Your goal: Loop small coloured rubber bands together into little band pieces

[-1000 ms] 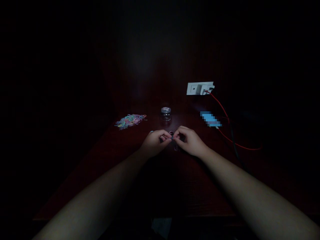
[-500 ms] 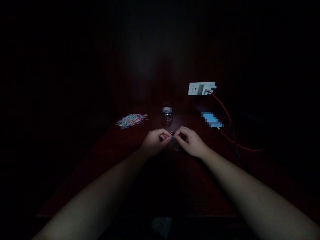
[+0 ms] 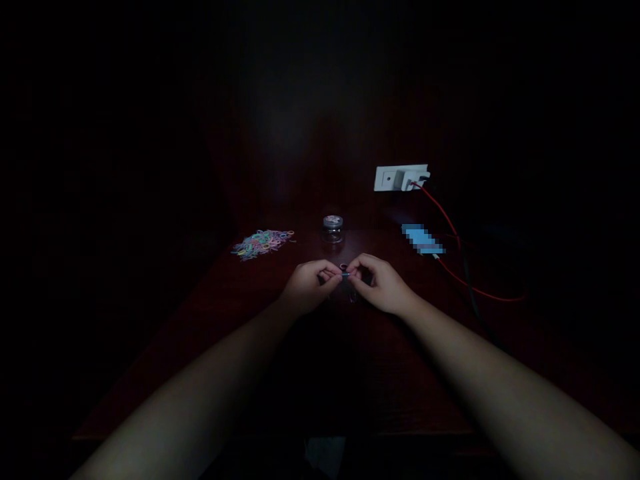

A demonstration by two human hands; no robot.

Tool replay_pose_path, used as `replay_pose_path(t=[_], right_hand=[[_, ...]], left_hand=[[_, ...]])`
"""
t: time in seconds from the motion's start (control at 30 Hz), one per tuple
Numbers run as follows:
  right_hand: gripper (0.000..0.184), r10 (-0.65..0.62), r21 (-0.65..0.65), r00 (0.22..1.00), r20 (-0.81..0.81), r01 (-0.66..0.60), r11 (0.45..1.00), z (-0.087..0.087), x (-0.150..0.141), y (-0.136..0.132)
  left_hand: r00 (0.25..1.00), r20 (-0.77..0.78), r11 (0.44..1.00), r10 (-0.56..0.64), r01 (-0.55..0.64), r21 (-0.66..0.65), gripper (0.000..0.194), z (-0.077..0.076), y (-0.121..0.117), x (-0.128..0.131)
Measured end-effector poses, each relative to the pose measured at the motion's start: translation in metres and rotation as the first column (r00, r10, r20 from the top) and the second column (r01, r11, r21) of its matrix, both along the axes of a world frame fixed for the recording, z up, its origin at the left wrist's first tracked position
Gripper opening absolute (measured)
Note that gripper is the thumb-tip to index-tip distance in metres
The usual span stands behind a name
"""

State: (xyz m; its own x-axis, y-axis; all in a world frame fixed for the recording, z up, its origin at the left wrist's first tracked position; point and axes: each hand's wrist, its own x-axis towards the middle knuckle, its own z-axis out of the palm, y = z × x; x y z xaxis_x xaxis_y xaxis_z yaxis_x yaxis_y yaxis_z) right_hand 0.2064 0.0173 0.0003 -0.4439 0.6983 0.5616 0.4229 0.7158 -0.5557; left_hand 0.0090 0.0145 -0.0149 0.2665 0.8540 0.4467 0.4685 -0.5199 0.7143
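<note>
In the head view my left hand and my right hand face each other over the dark red table. Each pinches one end of a small bluish-grey hair tie, held taut between the fingertips. It is too small and dim for its details to show. A pale pink ring-shaped hair tie shows just behind the fingertips. Below them, some thin loops lie on the tabletop, partly in shadow. Further left is a loose pile of multicoloured hair ties.
A small clear round jar with a lid stands behind my hands. At the right lies a phone-like, blurred-out blue object on a red cable. The cable runs to a charger in a white wall socket.
Both hands keep their pinch, almost unmoved. The band between them looks greyer and slightly longer than before. The view has shifted very slightly.
</note>
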Motion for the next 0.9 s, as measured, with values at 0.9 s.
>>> replay_pose_path(t=[0.9], right_hand=[[0.005, -0.014, 0.03, 1.0, 0.009, 0.014, 0.999, -0.003, -0.001, 0.001]], left_hand=[[0.737, -0.561, 0.875, 0.377, -0.482, -0.045, 0.032, 0.04, -0.004, -0.063]])
